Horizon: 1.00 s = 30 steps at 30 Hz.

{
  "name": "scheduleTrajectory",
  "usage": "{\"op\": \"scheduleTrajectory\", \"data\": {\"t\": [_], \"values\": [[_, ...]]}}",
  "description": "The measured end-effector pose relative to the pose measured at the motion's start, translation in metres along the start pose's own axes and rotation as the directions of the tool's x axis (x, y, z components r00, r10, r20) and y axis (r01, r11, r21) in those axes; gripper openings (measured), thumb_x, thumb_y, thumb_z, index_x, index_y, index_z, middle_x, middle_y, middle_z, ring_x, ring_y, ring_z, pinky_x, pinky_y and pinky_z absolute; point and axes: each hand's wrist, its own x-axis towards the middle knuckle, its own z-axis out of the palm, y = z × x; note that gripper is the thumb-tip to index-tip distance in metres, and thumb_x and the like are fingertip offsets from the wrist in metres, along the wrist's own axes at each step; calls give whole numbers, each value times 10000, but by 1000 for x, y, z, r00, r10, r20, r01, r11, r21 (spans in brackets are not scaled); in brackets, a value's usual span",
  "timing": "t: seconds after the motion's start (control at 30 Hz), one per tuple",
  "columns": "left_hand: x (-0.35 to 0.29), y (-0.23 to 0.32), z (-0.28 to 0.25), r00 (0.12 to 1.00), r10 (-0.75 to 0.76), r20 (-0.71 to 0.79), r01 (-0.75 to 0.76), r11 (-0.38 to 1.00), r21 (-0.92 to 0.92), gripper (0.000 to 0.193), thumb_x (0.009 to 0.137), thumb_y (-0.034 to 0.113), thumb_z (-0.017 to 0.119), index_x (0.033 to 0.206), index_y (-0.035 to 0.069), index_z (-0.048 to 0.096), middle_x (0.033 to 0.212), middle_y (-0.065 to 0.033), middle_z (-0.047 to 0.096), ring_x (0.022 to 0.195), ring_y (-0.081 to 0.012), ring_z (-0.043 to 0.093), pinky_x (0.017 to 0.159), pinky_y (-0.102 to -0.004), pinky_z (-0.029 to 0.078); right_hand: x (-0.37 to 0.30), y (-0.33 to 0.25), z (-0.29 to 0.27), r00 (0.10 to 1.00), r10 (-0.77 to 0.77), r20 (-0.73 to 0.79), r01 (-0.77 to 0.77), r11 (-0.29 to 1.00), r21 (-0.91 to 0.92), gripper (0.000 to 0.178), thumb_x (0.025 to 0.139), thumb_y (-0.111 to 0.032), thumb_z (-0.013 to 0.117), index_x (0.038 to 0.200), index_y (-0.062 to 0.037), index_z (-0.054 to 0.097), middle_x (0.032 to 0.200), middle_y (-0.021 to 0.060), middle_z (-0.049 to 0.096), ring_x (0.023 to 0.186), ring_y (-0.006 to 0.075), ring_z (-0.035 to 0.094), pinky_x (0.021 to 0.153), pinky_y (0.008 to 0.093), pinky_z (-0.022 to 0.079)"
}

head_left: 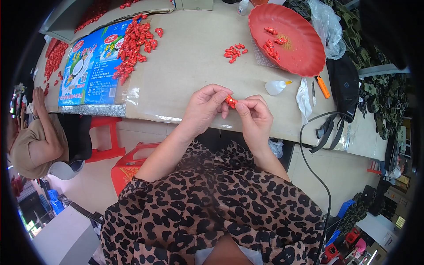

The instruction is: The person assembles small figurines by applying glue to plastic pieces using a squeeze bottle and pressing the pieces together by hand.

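Observation:
Between my two hands, above the table's front edge, is a small glossy red figurine (231,102) with yellow marks. My left hand (206,105) pinches it from the left with thumb and fingertips. From the right, the thumb and forefinger of my right hand (255,115) close on its other side. Beyond my hands lies a small group of red pieces (234,53). A larger heap of red figurines (137,46) sits at the left on a flat blue printed package (90,70). The large red scalloped tray (304,55) at the far right holds a few more red pieces.
Right of my hands are a white squeeze bottle (275,87), a crumpled white tissue (304,100), an orange utility knife (323,87) and a black bag (343,84). A black cable (304,154) hangs over the front edge. Another person (39,141) sits at left, near red stools (106,137).

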Motion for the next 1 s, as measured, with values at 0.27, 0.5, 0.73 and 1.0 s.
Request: {"op": "scheduleTrajectory", "data": {"t": [0.27,0.5,0.73,1.0], "values": [[-2,3,-1,999,-12,52,5,992,123,262,822,82,497,1064,-17,502,802,-70,558,641,-117,523,632,-223,446,5,2,-6,1000,4,9,-4,1000,6,47,750,-43,592,752,1,574,741,22,477,637,55,437,545,163,352],[-2,2,-2,997,-49,54,41,988,147,256,813,50,500,1057,-27,508,847,-84,568,659,-123,541,645,-219,455,8,2,-11,998,-24,61,24,1000,-5,44,747,-34,593,756,5,576,747,26,477,653,65,451,558,170,366],[-2,2,0,998,-54,13,51,979,197,235,804,27,505,1032,-27,526,818,-85,573,626,-125,549,607,-218,466,8,2,-12,996,15,92,-23,996,88,36,748,-14,582,758,17,567,754,35,475,664,75,459,578,179,383],[-2,2,2,999,-48,-7,48,972,230,217,796,19,516,1007,-26,543,795,-83,574,608,-120,547,584,-214,468,9,1,-14,993,36,112,-45,996,79,20,747,4,573,749,20,562,759,39,473,685,85,465,606,190,400]]}}
